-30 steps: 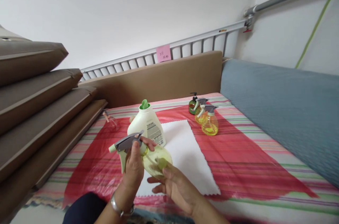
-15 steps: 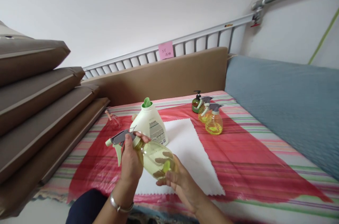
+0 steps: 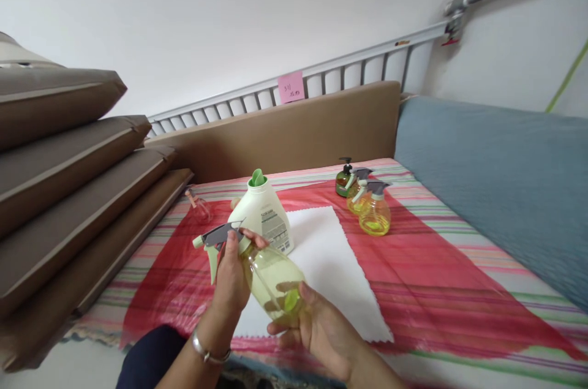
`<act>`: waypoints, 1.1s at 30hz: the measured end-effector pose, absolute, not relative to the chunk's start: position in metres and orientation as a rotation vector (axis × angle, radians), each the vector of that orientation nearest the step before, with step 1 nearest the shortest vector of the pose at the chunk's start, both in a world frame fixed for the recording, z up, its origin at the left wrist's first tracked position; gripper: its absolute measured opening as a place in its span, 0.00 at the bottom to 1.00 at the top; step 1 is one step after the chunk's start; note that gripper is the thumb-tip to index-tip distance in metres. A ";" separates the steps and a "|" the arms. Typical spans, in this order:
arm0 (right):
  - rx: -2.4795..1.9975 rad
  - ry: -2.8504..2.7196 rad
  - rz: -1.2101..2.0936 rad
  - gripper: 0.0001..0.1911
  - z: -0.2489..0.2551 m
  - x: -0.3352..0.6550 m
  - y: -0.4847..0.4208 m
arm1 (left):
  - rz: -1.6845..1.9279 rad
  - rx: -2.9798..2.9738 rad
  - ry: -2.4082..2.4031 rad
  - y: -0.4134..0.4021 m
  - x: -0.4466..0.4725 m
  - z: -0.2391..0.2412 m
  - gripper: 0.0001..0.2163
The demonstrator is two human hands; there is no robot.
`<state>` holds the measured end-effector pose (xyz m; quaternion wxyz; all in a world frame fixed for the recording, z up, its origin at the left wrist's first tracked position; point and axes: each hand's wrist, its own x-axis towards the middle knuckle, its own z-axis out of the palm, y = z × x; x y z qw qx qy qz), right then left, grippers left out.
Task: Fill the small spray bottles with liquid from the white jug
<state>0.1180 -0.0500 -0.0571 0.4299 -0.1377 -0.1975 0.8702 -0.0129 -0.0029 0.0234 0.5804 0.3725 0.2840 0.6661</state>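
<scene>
A clear yellow spray bottle with a grey and pale green trigger head lies tilted between my two hands. My left hand is closed around its neck, just under the trigger head. The bottle's base rests in the fingers of my right hand, with the thumb on its side. Right behind it stands a white detergent jug with a green spout, on a white scalloped-edged sheet.
Two yellow spray bottles and a dark green pump bottle stand at the right. A small pink bottle stands at the left. Red plastic covers the striped cloth. Stacked brown cushions border the left side.
The spray bottle has tilted slightly more upright and shifted a little right. My right hand has changed its hold at the base. The view has shifted slightly.
</scene>
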 end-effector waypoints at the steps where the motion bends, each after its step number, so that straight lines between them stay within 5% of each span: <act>1: -0.323 -0.461 2.248 0.28 -0.057 0.119 -0.050 | 1.542 0.872 0.666 -0.003 -0.013 0.024 0.15; 6: -0.280 -0.282 2.551 0.45 -0.052 0.118 -0.049 | 1.467 0.914 0.627 -0.006 -0.013 0.024 0.16; 26: -0.455 -0.580 2.254 0.34 -0.070 0.107 -0.055 | 1.670 0.945 0.764 -0.013 -0.019 0.018 0.18; 30: -0.506 -0.675 1.984 0.50 -0.061 0.099 -0.062 | 1.678 0.897 0.786 -0.012 -0.022 0.020 0.17; 33: -0.507 -0.591 2.076 0.46 -0.058 0.098 -0.063 | 1.629 0.888 0.783 -0.011 -0.024 0.021 0.17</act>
